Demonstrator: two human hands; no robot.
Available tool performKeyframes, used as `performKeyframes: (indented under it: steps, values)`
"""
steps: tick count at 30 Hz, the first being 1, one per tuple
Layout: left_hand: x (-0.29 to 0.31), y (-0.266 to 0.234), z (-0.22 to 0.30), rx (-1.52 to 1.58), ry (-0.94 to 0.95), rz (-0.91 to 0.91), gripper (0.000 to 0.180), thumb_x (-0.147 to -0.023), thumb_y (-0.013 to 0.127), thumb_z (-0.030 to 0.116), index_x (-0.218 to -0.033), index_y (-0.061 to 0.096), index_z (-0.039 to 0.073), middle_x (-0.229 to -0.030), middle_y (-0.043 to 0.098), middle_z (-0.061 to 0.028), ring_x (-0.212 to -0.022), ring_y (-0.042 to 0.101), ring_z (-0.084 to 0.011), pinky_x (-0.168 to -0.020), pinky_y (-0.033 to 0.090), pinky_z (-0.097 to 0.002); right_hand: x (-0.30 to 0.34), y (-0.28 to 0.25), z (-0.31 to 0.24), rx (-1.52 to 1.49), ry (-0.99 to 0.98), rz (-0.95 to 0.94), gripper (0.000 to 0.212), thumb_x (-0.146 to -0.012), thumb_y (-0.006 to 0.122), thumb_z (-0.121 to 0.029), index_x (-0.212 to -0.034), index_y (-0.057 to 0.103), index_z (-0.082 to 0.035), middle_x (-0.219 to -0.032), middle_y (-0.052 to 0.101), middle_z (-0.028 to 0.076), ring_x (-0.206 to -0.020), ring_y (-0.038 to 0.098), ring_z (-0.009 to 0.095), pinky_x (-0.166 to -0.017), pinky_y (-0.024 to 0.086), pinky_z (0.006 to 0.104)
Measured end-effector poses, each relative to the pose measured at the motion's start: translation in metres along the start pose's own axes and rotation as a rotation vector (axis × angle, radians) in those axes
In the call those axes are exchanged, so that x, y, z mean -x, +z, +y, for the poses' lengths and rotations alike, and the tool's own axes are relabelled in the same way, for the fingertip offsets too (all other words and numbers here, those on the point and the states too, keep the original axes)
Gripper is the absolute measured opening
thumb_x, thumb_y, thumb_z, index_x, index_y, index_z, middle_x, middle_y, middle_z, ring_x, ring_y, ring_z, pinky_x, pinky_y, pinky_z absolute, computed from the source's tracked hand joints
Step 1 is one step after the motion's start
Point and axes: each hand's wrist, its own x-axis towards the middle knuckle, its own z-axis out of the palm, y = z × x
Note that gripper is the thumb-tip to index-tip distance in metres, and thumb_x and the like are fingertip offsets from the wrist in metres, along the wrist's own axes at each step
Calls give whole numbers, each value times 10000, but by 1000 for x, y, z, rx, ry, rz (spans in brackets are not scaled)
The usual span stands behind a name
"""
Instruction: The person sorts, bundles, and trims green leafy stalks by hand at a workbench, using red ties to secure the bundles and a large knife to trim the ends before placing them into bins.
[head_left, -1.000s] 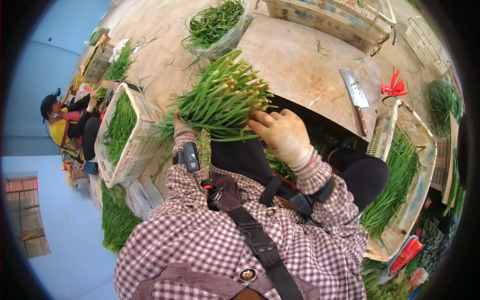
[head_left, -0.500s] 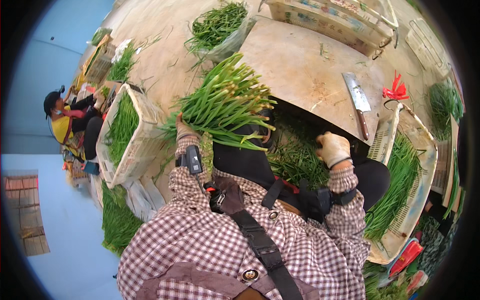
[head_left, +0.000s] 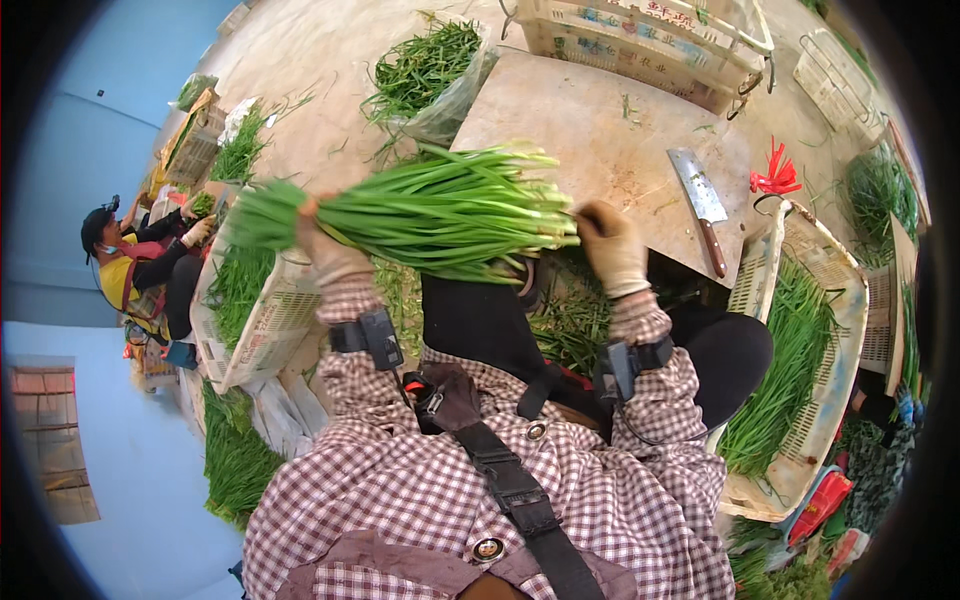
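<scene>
My gloved left hand (head_left: 330, 245) is wrapped round a large bunch of garlic chives (head_left: 450, 210), near the leafy end. The bunch lies level above my knees, its pale cut ends pointing right and its leaf tips blurred on the left. At those cut ends is my gloved right hand (head_left: 612, 245), with fingers curled together. Whatever is pinched there, if anything, is too small to make out. Beyond it a cleaver (head_left: 697, 187) with a wooden handle rests on a low worn board (head_left: 590, 130), and red ties (head_left: 776, 172) lie past the board's right edge.
A pale crate (head_left: 850, 340) of chives stands on my right, another crate (head_left: 265, 325) on my left. Loose greens fill a clear bag (head_left: 440, 115) ahead. Stacked crates (head_left: 640, 50) sit beyond the board. Trimmings (head_left: 570, 335) litter the floor below. A co-worker (head_left: 130, 260) sits far left.
The bunch has swung from slanting up and away to lying level, its cut ends now to the right. My right hand has moved up and left to those ends.
</scene>
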Motion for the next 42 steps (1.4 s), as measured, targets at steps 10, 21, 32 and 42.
performKeyframes:
  steps: [10,21,32,42]
  values:
    - [1,156,-12,-559,32,-895,525,-741,640,265,-1164,467,7,-1114,535,-155,-991,544,-275,-837,483,-417,70,-73,80,343,515,-124,188,-791,624,-290,-879,659,-127,-788,649,108,-740,626,260,-654,486,362]
    - [-22,192,-34,-93,-211,-348,343,-736,569,272,-904,572,-27,-870,631,-183,-701,606,-310,-673,516,-407,72,-78,59,69,291,189,188,-834,582,-244,-921,639,-88,-823,641,126,-773,622,287,-681,479,357]
    - [-29,101,-1,140,-312,-278,386,-722,577,318,-988,603,39,-1040,618,-154,-918,587,-338,-810,478,-529,49,-37,-42,-1059,197,0,607,-753,713,-138,-1261,400,-20,-1028,575,126,-846,597,140,-713,493,262]
    - [-27,26,-21,85,-361,-83,510,-729,551,371,-1101,569,22,-1143,576,-169,-1004,554,-353,-875,438,-542,39,-51,-43,-863,405,175,44,-807,629,-72,-839,607,-53,-737,607,15,-574,531,67,-524,442,201]
